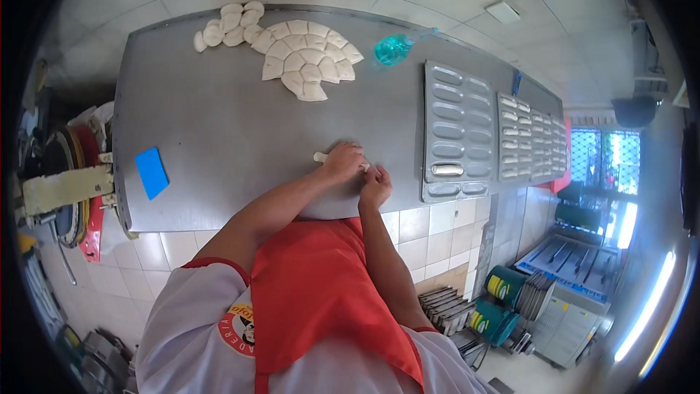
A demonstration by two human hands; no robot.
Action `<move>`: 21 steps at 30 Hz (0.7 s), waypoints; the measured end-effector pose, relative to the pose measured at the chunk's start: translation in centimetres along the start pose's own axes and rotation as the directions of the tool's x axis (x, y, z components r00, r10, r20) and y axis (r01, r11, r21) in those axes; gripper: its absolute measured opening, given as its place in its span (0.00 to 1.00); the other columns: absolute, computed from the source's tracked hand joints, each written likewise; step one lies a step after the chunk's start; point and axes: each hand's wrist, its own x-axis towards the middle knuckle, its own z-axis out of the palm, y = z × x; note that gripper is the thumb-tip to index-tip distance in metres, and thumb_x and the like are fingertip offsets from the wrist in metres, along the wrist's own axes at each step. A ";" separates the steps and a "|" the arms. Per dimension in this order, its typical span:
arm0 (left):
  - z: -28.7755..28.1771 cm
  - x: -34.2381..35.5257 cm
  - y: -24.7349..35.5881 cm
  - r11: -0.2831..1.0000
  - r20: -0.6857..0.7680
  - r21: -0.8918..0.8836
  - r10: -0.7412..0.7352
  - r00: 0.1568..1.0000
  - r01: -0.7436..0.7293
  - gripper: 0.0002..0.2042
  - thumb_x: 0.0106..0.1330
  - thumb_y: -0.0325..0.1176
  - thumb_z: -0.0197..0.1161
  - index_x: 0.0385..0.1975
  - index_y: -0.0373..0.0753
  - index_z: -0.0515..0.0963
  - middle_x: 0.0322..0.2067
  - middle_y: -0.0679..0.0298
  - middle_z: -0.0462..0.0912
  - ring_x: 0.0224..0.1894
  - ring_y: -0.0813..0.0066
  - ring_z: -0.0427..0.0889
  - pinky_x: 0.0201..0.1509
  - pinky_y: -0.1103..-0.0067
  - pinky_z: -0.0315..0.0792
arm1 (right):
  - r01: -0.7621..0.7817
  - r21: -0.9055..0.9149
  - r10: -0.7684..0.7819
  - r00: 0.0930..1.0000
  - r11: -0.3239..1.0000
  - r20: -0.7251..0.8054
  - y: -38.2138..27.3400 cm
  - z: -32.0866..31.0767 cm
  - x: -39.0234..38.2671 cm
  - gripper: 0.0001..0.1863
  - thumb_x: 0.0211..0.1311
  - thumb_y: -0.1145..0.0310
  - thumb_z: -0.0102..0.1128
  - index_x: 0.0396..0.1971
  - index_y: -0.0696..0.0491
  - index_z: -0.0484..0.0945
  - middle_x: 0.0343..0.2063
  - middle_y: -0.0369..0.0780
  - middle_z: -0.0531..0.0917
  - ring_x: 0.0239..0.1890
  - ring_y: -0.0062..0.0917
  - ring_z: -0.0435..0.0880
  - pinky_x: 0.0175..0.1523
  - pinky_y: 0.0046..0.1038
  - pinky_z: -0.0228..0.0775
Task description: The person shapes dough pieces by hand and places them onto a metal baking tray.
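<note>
A small dough roll (319, 157) lies on the grey metal table, near its front edge, its left end sticking out past my left hand. My left hand (345, 162) is closed over the roll's middle, hiding most of it. At the roll's right end, the fingers of my right hand (376, 185) are pinched together on the dough. Just right of my hands stands a moulded baking tray (427, 131) with oval hollows. A single shaped dough piece (447, 170) sits in one of its near hollows.
Cut dough portions (306, 58) lie spread at the back, beside a pile of dough rounds (232, 23). A blue scraper (152, 174) lies left, and a bottle of green liquid (394, 49) is at the back. More trays (516, 135) hold shaped dough at right.
</note>
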 end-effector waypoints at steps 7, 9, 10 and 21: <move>-3.8 -5.0 0.8 0.983 -0.264 0.046 -0.160 0.951 0.178 0.16 0.52 0.29 0.69 0.43 0.41 0.81 0.42 0.56 0.80 0.51 0.56 0.77 0.55 0.65 0.72 | 0.586 -0.385 -0.442 0.802 0.713 0.403 -6.0 -1.4 0.3 0.18 0.54 0.73 0.67 0.47 0.56 0.81 0.31 0.42 0.83 0.33 0.33 0.83 0.40 0.32 0.76; -3.8 -6.6 -0.1 0.961 -0.202 0.055 -0.257 0.945 0.273 0.15 0.52 0.28 0.69 0.41 0.40 0.81 0.41 0.56 0.80 0.50 0.55 0.77 0.54 0.66 0.73 | 0.747 -0.366 -0.520 0.655 0.555 0.549 -5.6 -1.5 0.6 0.19 0.51 0.74 0.67 0.46 0.55 0.82 0.33 0.43 0.83 0.35 0.37 0.82 0.42 0.36 0.76; -3.6 -6.1 -0.3 0.956 -0.160 0.029 -0.285 0.945 0.293 0.15 0.51 0.28 0.69 0.41 0.40 0.81 0.40 0.55 0.80 0.49 0.54 0.78 0.53 0.66 0.74 | 0.779 -0.363 -0.517 0.616 0.511 0.594 -5.2 -1.6 2.0 0.19 0.49 0.75 0.67 0.45 0.54 0.83 0.34 0.44 0.82 0.36 0.39 0.82 0.44 0.37 0.76; -0.6 13.6 14.4 0.956 -0.250 -0.171 -0.275 0.928 0.237 0.10 0.53 0.30 0.69 0.35 0.39 0.84 0.37 0.58 0.81 0.42 0.55 0.81 0.48 0.65 0.76 | 0.548 -0.387 -0.317 0.795 0.742 0.517 -15.4 -18.5 18.4 0.14 0.49 0.77 0.62 0.38 0.56 0.85 0.36 0.50 0.83 0.41 0.45 0.82 0.48 0.41 0.74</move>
